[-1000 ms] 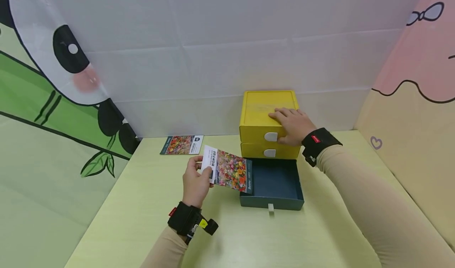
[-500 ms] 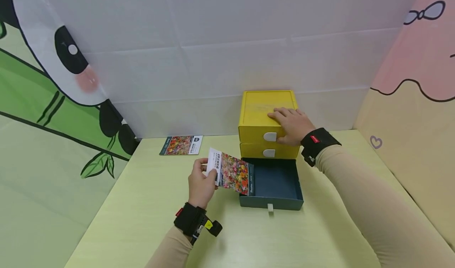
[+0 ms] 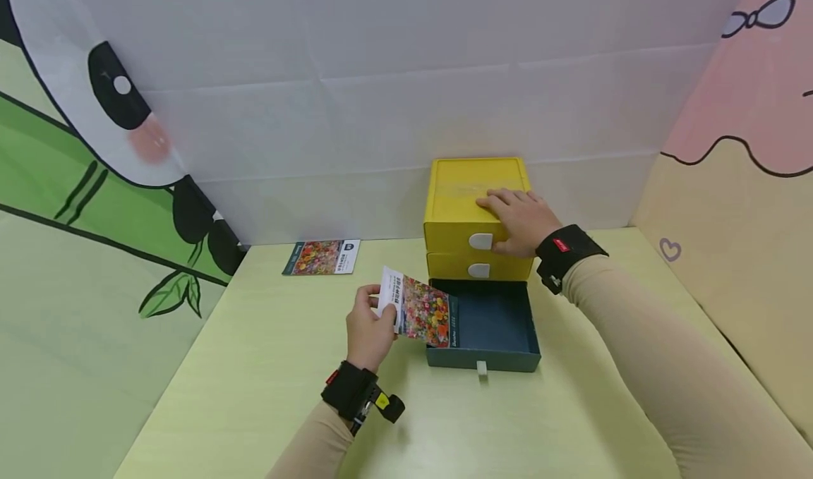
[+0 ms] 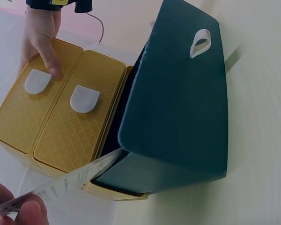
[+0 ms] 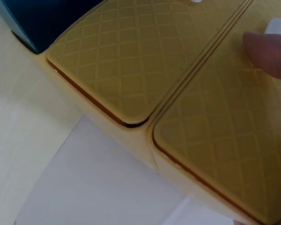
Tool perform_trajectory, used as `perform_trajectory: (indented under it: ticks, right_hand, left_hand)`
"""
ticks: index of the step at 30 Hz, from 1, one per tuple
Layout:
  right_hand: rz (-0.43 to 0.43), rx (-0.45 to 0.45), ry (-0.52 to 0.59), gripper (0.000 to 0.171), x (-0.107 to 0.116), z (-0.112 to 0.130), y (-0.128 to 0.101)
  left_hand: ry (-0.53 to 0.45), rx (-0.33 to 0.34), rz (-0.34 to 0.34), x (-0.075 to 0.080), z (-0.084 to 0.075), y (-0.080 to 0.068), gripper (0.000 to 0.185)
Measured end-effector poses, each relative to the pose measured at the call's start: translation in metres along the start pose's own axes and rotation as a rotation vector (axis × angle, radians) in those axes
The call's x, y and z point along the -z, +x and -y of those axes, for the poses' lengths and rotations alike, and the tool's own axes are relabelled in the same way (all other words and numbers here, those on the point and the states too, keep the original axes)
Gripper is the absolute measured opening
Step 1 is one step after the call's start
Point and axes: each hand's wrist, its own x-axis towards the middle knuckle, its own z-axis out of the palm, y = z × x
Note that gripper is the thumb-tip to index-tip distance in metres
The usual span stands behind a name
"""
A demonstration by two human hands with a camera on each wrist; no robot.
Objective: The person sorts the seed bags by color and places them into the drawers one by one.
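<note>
Between thumb and fingers, my left hand (image 3: pixel 370 329) pinches the white end of a thin flower-printed card (image 3: pixel 427 312). The card's dark far end is over the left wall of a dark blue drawer (image 3: pixel 484 360), which stands pulled out at the bottom of a yellow drawer box (image 3: pixel 478 190). Seen edge-on in the left wrist view, the card (image 4: pixel 75 177) reaches the drawer's rim. My right hand (image 3: pixel 519 219) rests on the box's top right, fingers spread, with its thumb (image 5: pixel 271 55) against the top drawer's front. Both upper drawers are closed, each with a white tab.
A second flower-printed card (image 3: pixel 322 257) lies flat on the pale table (image 3: pixel 254 366), left of the box. Behind the box hangs a pale cloth backdrop (image 3: pixel 356 112), with printed cloth at both sides.
My left hand has moved right and slightly up toward the drawer, carrying the card further over the drawer's left side. The right hand stays on the box.
</note>
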Motion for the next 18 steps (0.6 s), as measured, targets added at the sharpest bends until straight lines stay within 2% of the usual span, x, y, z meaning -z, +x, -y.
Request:
perform_trajectory:
  ticks: [6, 18]
  right_hand:
    - [0.006, -0.005, -0.002, 0.086, 0.001, 0.001, 0.001]
    - [0.0, 0.0, -0.018, 0.086, -0.001, 0.001, 0.002]
  left_hand:
    - [-0.003, 0.037, 0.018, -0.005, 0.004, 0.002, 0.034]
    - [0.0, 0.036, 0.042, -0.017, 0.007, -0.002, 0.034]
